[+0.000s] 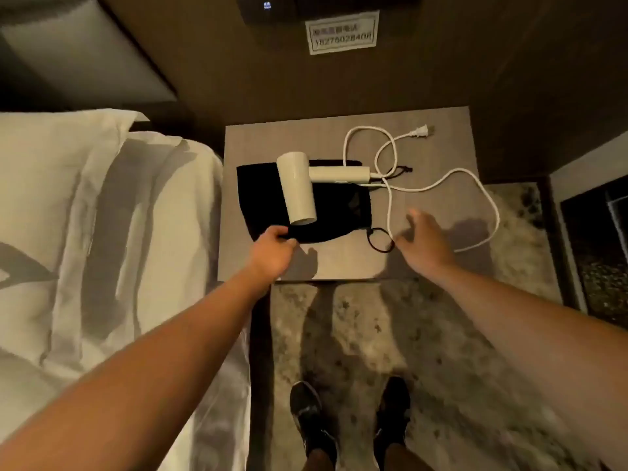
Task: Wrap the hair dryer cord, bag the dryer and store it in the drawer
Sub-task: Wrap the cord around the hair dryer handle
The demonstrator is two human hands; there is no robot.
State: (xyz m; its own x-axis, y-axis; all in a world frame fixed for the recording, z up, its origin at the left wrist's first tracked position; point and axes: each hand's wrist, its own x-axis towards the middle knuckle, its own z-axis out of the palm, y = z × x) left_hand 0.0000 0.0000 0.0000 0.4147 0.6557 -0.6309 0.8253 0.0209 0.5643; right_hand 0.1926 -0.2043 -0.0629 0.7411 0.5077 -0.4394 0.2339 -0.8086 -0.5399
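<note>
A white hair dryer lies on a black drawstring bag on the grey nightstand. Its white cord sprawls in loose loops to the right and hangs over the right edge, with the plug near the back. My left hand pinches the bag's near edge. My right hand hovers over the nightstand's right side with fingers spread, close to the cord and the bag's black drawstring loop, holding nothing.
A bed with white bedding lies directly left of the nightstand. A patterned carpet covers the floor, where my two black shoes stand. A dark wall with a small sign rises behind the nightstand.
</note>
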